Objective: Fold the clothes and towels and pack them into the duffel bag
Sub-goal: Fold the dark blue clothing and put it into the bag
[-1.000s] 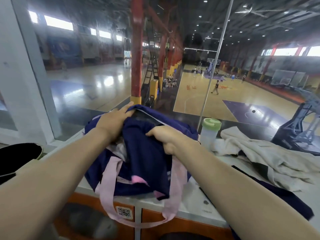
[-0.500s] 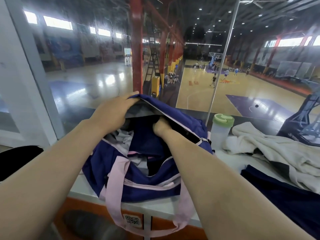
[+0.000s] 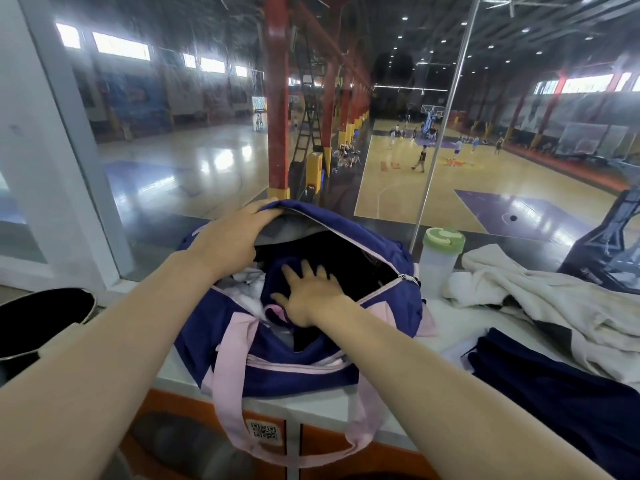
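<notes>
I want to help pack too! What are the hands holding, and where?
The left hand grips the duffel bag by its raised top flap. The right hand holds nothing; it presses flat on navy clothing inside.

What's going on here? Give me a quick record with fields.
setting: ledge by a window over a sports hall
duffel bag: navy with pink straps, unzipped
left hand: holds the bag's flap up
right hand: open, pressing navy garment into the bag
beside the bag: shaker bottle, white towel, dark clothing unpacked
</notes>
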The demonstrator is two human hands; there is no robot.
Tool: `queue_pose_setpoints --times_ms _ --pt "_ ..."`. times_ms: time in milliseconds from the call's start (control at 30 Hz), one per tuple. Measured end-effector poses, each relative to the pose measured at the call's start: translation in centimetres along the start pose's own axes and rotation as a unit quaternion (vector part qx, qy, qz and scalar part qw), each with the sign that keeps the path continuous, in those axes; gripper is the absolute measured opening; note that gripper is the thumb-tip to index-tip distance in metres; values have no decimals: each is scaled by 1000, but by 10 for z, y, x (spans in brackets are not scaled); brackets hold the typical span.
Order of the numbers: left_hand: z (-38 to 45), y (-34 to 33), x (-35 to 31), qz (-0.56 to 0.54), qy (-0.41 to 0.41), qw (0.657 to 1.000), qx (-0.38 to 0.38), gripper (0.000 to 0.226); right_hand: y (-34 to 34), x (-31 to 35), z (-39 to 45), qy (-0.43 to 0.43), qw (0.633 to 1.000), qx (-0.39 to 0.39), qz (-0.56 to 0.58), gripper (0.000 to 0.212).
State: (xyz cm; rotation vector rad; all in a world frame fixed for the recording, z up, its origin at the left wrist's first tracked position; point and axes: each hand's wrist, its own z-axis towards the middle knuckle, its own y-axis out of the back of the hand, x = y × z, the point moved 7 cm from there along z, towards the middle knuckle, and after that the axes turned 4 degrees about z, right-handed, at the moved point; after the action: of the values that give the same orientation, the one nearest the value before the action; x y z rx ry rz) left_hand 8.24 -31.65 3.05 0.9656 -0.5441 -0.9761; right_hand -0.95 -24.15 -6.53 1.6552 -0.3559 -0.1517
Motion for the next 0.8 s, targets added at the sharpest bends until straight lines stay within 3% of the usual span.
queue_pose_setpoints --times_ms 167,367,667,800 --pt "-11 -5 -5 40 -19 999 29 83 0 -2 -3 -4 1000 12 9 73" --pt "-33 -1 -26 80 -7 996 41 78 21 -2 -50 24 997 -70 16 71" --pt "-57 21 -111 4 17 1000 7 62 51 -46 -157 53 966 -248 43 57" --pt "-64 12 -160 -51 7 999 11 58 51 -85 -198 33 960 -273 52 54"
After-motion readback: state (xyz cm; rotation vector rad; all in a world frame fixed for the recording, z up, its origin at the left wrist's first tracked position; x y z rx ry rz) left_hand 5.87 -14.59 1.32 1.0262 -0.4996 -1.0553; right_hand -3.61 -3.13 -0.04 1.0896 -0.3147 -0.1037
